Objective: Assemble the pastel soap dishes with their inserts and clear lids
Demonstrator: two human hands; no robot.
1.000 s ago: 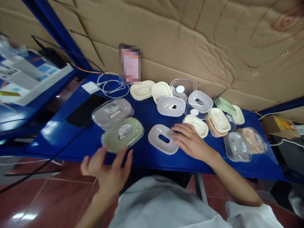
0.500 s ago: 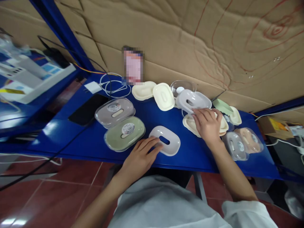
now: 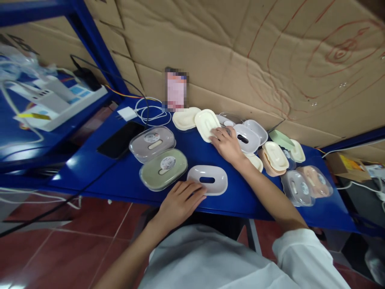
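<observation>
My left hand (image 3: 182,202) lies at the near left rim of a pale lilac oval dish (image 3: 221,182) with a slot in its middle, fingers and thumb closed on that rim. Farther back, my right hand (image 3: 227,144) has its fingertips on the right edge of a cream oval tray (image 3: 206,120), closed on it. A second cream tray (image 3: 186,117) lies just left of that one. More lilac slotted dishes (image 3: 249,140) sit behind my right hand. Left of my left hand are a green box (image 3: 153,176) and a greyish lilac box (image 3: 141,146), both with clear lids.
Cream trays stacked on peach ones (image 3: 275,156), a light green dish (image 3: 281,139) and lidded boxes (image 3: 297,188) stand at the right. A black phone (image 3: 118,138), a white charger (image 3: 126,113) and its cable lie at the left. Cardboard (image 3: 225,60) walls the back.
My right hand has let go of a lilac dish and moved left to the cream tray. My left hand stays at the near dish, which has turned slightly.
</observation>
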